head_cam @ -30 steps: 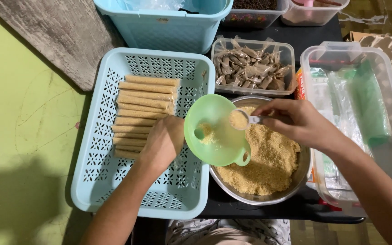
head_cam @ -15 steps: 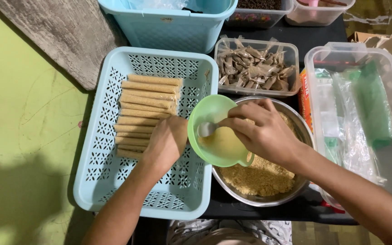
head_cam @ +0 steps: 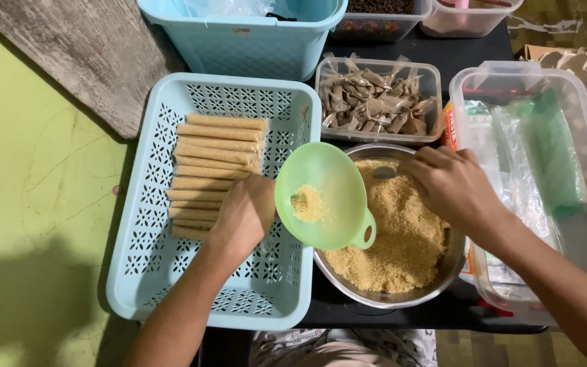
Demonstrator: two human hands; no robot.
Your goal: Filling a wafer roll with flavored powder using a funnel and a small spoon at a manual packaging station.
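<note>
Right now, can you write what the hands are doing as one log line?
left hand: holds green funnel, crumbs inside | right hand: spoon in crumb bowl | filled tubes: blue basket

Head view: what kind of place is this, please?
Probably a small home snack-packing spot. A metal bowl holds golden crumbs, the left hand holds a green funnel, and filled tubes lie in a blue basket.

Head-worn view, straight down, close
</note>
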